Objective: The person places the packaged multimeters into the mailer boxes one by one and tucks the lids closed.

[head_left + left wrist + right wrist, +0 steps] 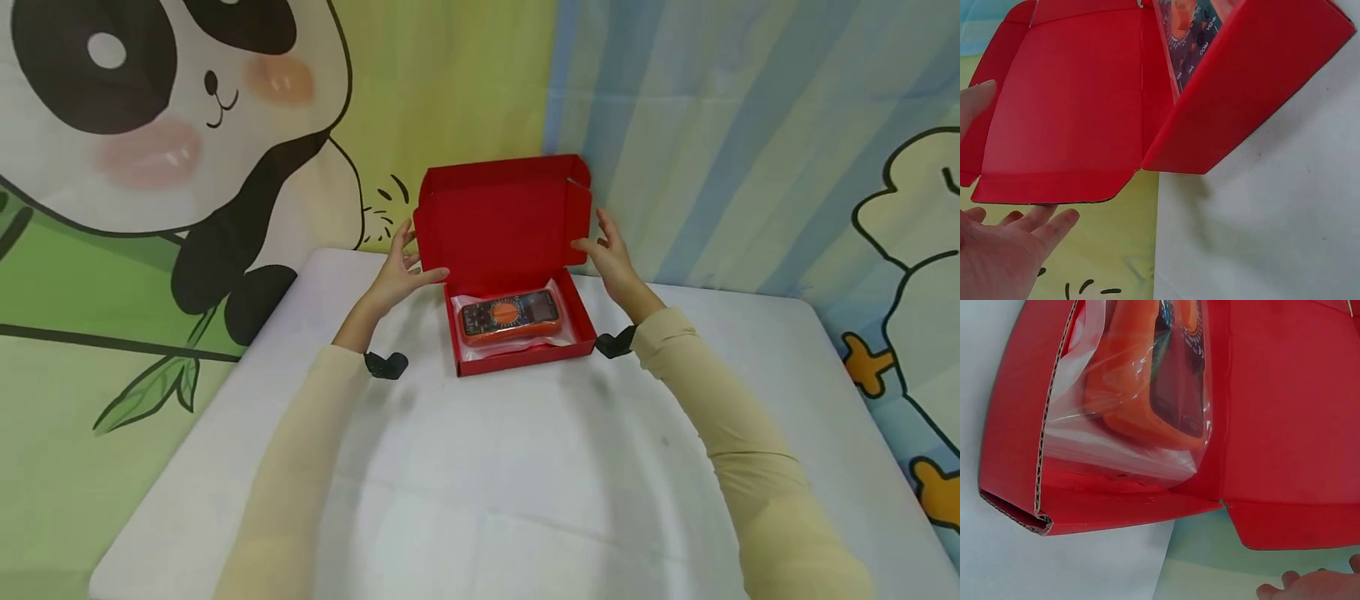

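A red cardboard box [528,358] stands on the table with its hinged lid [498,218] raised at the back. Inside lies an orange and black multimeter [480,335], wrapped in a clear plastic bag [1119,453]. My left hand [392,279] is at the lid's left edge, thumb in front of the side flap and the other fingers spread along the outer side. On the opposite side my right hand [618,271] has its thumb at the right flap and its fingers extended. In the right wrist view, its visible fingers [1319,586] are apart from the lid's edge.
The box rests toward the back of a white-covered table [480,467]. Behind it hangs a printed curtain with a panda [300,158] on the left and blue stripes on the right. Black wrist mounts [386,366] sit below both hands.
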Available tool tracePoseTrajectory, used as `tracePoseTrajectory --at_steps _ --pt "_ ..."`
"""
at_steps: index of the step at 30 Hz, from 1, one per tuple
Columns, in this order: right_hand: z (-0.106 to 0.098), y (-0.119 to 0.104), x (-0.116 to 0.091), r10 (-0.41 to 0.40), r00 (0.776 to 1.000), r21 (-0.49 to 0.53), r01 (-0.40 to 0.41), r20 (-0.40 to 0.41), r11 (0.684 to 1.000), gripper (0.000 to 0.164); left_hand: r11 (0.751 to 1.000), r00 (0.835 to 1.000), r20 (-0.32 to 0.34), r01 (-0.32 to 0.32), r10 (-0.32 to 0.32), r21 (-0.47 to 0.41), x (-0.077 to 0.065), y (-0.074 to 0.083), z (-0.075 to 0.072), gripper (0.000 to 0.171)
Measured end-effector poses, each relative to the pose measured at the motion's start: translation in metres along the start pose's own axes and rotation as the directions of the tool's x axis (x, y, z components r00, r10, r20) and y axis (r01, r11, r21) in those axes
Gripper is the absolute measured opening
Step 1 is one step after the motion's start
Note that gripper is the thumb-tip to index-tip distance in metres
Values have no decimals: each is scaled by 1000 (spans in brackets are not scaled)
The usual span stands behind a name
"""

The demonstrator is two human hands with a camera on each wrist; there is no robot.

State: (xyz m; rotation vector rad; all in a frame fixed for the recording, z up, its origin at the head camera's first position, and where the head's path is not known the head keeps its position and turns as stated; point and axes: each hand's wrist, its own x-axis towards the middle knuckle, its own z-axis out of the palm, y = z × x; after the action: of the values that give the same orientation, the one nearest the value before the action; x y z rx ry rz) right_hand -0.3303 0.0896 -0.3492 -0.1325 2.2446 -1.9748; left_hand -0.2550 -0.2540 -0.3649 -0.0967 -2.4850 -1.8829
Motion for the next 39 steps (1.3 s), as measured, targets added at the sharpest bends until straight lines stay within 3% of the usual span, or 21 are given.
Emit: tracePoseTrajectory --at_steps 4,9,15,19,21,27,32,39 --pt "4 3 1 -19 1000 43 19 4 999 80 1000 1000 -16 -11 11 -1 -7 -8 3 107" --pt "9 3 0 -115 991 157 125 -74 980 71 999 998 -38 -54 54 3 -10 -11 7 107" --pt "9 -1 2 -165 980 203 185 -108 962 63 997 996 -44 -76 75 -16 -15 4 9 102" --pt "7 -4 1 -166 980 198 186 -110 963 60 996 995 -60 -83 82 -17 -16 4 10 99" --pt "7 -4 0 -166 979 199 187 -114 962 59 995 994 -67 -93 92 -19 -11 -5 10 100" --pt "5 -5 0 -156 979 208 180 -129 961 57 990 991 -31 -128 127 -63 -8 -1 14 91" --pt "4 -7 -3 -136 984 294 164 -116 942 55 983 989 -9 -149 149 -108 -4 1 19 80" --pt "5 -4 -4 -104 992 378 124 -75 918 52 983 988 -4 -155 155 -104 -7 -3 25 83"
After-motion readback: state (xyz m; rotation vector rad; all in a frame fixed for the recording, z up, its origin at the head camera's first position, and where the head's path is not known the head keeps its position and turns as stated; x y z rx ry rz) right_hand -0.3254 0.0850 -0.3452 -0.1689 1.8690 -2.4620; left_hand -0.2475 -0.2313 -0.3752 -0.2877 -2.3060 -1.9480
